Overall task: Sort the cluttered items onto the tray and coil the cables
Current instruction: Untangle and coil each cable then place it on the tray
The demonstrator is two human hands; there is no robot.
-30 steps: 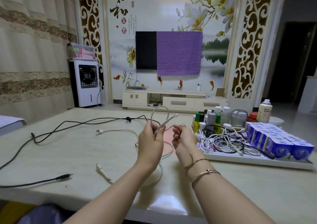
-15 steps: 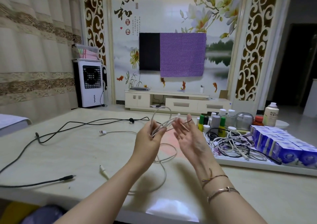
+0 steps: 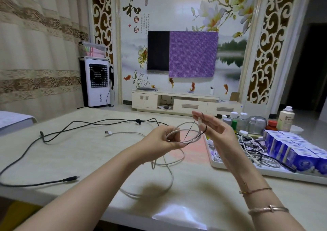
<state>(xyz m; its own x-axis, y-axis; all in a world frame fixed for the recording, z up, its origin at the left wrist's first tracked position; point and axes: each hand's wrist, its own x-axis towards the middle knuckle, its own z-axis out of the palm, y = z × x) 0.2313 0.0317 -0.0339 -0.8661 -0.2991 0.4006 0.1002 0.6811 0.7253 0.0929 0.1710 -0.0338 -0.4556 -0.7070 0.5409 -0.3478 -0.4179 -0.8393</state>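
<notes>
My left hand [image 3: 163, 140] grips a small coil of the white cable [image 3: 188, 124] above the table. The rest of that cable hangs to the tabletop, and its USB plug [image 3: 108, 132] lies farther left. My right hand [image 3: 215, 130] is raised beside the coil with fingers mostly straight, pinching a thin black tie [image 3: 204, 130] that runs across the coil. The white tray [image 3: 265, 172] sits to the right and holds coiled cables [image 3: 251, 146]. A long black cable [image 3: 88, 124] sprawls across the left of the table.
Blue boxes [image 3: 292, 151] fill the tray's right side. Small bottles [image 3: 235, 119] and a taller white bottle [image 3: 285, 119] stand behind it. The black cable's plug [image 3: 70, 179] lies near the front left edge. A TV stand and a fan unit stand beyond the table.
My right hand opened from a pinch near the left hand, then rose and moved right, drawing the black tie over the coil. The left hand keeps its hold on the coil.
</notes>
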